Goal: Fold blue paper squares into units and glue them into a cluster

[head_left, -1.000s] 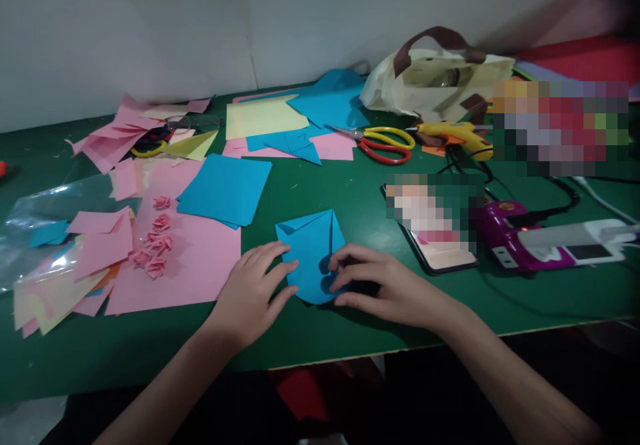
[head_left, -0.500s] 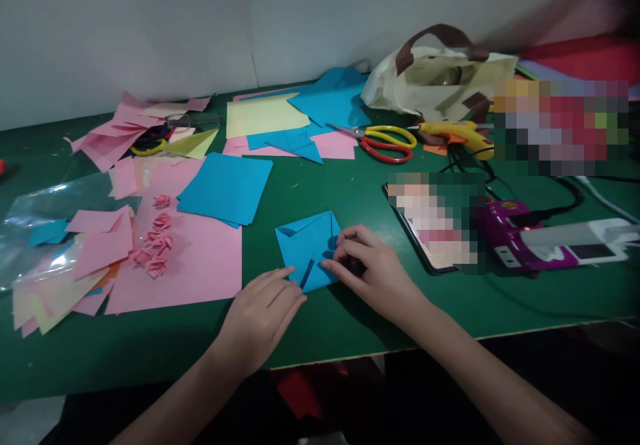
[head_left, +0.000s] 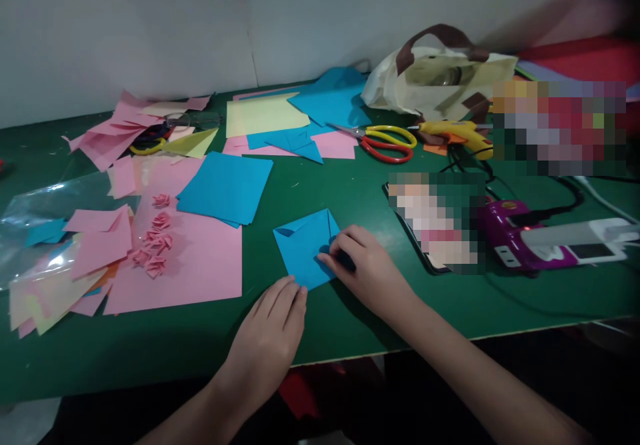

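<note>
A square of blue paper (head_left: 305, 252) with its corners folded inward lies on the green table before me. Along its lower left edge rests my left hand (head_left: 270, 325), fingers stretched out and their tips on the paper. My right hand (head_left: 365, 265) is curled at the paper's right side, thumb and fingers closed on its edge; the fingers cover that corner. Left of the folded piece, a stack of blue paper squares (head_left: 227, 188) overlaps a pink sheet (head_left: 210, 265) with several small pink paper roses (head_left: 161, 238).
Scissors (head_left: 387, 145) and a yellow glue gun (head_left: 460, 135) lie farther back, before a cloth bag (head_left: 380, 88). To the right are a phone (head_left: 420, 245), partly blurred out, and a purple power adapter (head_left: 505, 232) with cables. Paper scraps (head_left: 100, 242) lie left.
The dark slit on the blue paper's lower part no longer shows; that flap now lies flat. My left hand has drawn slightly down, and my right hand has shifted a little left.
</note>
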`<action>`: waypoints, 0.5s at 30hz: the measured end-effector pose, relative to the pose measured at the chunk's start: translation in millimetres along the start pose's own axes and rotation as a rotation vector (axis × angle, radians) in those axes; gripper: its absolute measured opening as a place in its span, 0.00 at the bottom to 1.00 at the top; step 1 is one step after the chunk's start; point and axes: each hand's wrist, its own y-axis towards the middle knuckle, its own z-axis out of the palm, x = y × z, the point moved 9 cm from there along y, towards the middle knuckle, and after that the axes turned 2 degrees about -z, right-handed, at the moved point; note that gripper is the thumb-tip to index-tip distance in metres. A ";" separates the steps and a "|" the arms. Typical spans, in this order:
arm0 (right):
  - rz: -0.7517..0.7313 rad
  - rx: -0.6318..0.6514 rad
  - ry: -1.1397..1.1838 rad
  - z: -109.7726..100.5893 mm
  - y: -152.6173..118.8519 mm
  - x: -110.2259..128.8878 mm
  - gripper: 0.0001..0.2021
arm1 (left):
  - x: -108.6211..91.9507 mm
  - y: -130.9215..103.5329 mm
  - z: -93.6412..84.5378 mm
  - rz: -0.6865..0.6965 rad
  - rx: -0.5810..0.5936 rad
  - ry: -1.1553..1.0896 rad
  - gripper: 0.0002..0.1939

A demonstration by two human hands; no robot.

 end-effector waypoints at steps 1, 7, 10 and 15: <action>0.010 0.011 0.001 0.8 0.2 -0.6 0.08 | -2.4 -0.4 -0.6 0.012 0.003 0.021 0.12; 0.018 0.038 -0.035 2.3 0.9 1.1 0.09 | -11.9 -4.4 0.5 0.109 0.062 0.110 0.15; 0.023 0.032 -0.039 2.3 0.9 0.4 0.10 | -11.0 -4.4 -0.5 0.119 0.066 0.120 0.14; 0.033 0.043 -0.041 4.1 0.5 -1.2 0.09 | -7.6 -4.6 3.9 0.103 0.087 0.069 0.13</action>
